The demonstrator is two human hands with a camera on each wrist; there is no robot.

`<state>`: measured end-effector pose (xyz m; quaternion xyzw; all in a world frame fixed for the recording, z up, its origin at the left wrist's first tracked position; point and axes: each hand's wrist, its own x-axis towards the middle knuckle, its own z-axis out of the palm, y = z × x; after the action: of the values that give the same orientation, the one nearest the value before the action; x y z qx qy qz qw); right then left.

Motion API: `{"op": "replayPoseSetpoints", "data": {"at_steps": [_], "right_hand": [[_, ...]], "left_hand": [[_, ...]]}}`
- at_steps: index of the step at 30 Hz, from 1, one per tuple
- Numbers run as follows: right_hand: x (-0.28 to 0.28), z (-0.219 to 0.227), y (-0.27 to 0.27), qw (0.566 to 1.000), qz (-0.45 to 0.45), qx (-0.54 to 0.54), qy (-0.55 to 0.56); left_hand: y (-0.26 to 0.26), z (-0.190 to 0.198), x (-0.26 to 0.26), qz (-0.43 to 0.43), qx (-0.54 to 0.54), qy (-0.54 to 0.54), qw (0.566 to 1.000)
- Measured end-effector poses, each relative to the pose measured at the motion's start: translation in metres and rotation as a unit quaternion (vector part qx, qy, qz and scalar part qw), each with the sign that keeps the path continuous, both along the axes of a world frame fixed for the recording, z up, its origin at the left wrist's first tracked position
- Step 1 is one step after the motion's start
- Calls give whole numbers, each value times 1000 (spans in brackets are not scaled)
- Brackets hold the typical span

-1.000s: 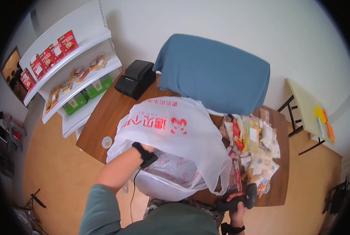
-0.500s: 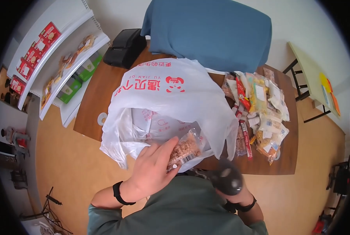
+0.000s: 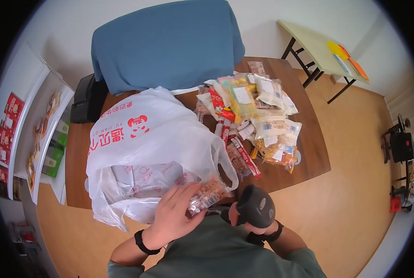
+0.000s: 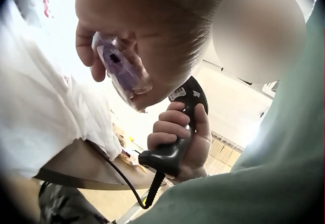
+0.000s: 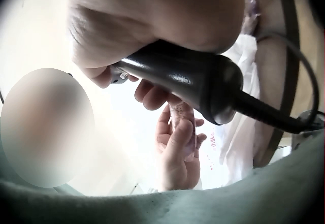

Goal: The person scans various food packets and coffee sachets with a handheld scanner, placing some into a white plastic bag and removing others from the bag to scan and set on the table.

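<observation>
1. Head view: the left hand (image 3: 177,211) grips the pack (image 3: 211,194), its fingers bent over the clear, crinkled film, through which lumpy brownish pieces show; a striped barcode lies on the upward side
2. Head view: the pack is at the near right edge of the bag (image 3: 151,125), a big sack of thin, puckered white plastic with red print, its wide mouth gaping toward the person
3. Head view: the right hand (image 3: 258,228) is wrapped round the scanner (image 3: 255,207), whose rounded, dark grey head is just to the right of the pack, apart from it
4. Head view: on the smooth brown wood-look table (image 3: 304,153), flat, glossy packets (image 3: 269,125) lie heaped right of the bag, slim red sticks (image 3: 245,156) among them; behind, a blue cloth (image 3: 167,44) drapes over a boxy form in soft folds, with a black machine (image 3: 86,99) at its left
5. Left wrist view: the left hand's fingers curl about the shiny pack; below, the right hand's fingers close round the scanner's smooth black handle, from which a ribbed cable (image 4: 154,189) runs
6. Right wrist view: the handle is thick, tapered and glossy in the right hand's grasp; beyond it the left hand pinches the pack between thumb and fingers, and a pale green sleeve of soft fabric fills the bottom edge
</observation>
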<state>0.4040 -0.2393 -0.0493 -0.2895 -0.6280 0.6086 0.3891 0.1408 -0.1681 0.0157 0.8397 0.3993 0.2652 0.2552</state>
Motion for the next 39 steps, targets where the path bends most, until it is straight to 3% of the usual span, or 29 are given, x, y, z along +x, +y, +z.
{"op": "replayPoseSetpoints", "data": {"at_steps": [3,5,8,9,11,12,15,17,19,21,23,25,27,29,31,33,34,39], "right_hand": [[2,7,-9,986,-114,-10,120],[8,-3,-13,982,-118,-21,143],[15,-9,-17,976,-129,-38,170],[16,-9,-15,974,-138,-40,176],[11,-7,-11,962,-179,-68,196],[9,-7,-8,947,-219,-98,216],[12,-9,-8,934,-230,-137,239],[13,-16,-9,934,-216,-145,246],[14,-26,-9,939,-211,-143,232],[16,-38,-9,943,-212,-122,227],[19,-54,-5,951,-224,-78,196],[16,-53,-1,948,-220,-84,214],[14,-46,4,941,-230,-85,233],[13,-46,5,949,-219,-78,212],[12,-44,6,954,-223,-62,189],[8,-42,6,952,-242,-43,182],[7,-44,7,950,-250,-34,183],[3,-41,7,942,-283,-25,180]], "left_hand": [[22,5,25,-26,48,-21,998],[35,11,48,-103,114,-9,988],[60,15,90,-132,176,7,975],[67,16,101,-130,176,7,976],[79,14,114,-94,275,69,954],[80,9,114,-93,277,73,954],[68,1,91,-132,232,-98,959],[53,-1,57,-125,219,-119,960],[42,-15,15,-67,262,-125,955],[32,-29,-23,57,244,-138,958],[38,-46,-55,201,196,-180,943],[66,-51,-83,331,64,-68,939],[109,-68,-101,288,79,-52,953],[139,-81,-115,196,134,195,952],[158,-67,-89,131,82,214,965],[166,-68,-82,146,86,195,966],[143,-67,-101,148,88,186,967],[179,-69,-68,134,103,151,974]]}}
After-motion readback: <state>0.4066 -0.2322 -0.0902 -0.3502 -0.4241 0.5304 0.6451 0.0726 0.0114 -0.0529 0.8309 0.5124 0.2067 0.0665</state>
